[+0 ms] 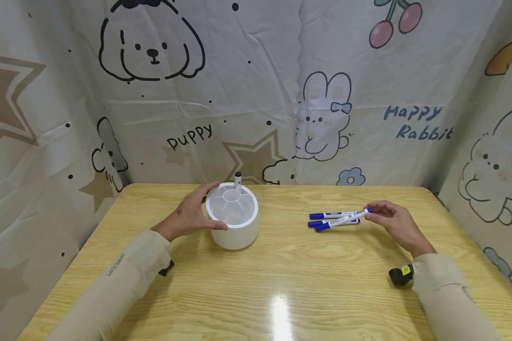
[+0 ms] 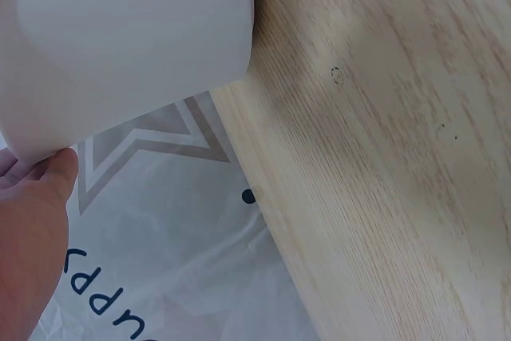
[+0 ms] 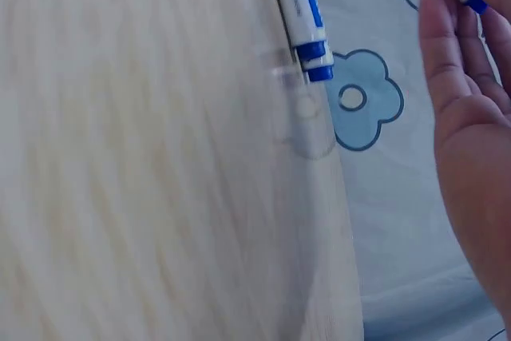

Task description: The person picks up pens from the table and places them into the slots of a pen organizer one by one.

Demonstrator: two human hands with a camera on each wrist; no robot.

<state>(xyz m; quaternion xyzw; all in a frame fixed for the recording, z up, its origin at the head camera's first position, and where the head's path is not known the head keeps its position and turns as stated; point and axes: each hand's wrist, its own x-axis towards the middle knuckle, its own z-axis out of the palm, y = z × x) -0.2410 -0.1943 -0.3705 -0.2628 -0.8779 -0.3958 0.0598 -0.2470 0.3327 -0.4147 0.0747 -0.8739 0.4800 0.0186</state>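
Left hand curled around the near-left side of a white round pen holder, thumb at the front wall, fingers at the rim. Inside the holder, divided compartments and one marker with a dark cap upright at the far edge. Standing left of centre on the wooden worktop. Further right, two blue-capped markers lying side by side on the worktop. Right hand pinching the end of a third marker, slanted across the two lying ones.
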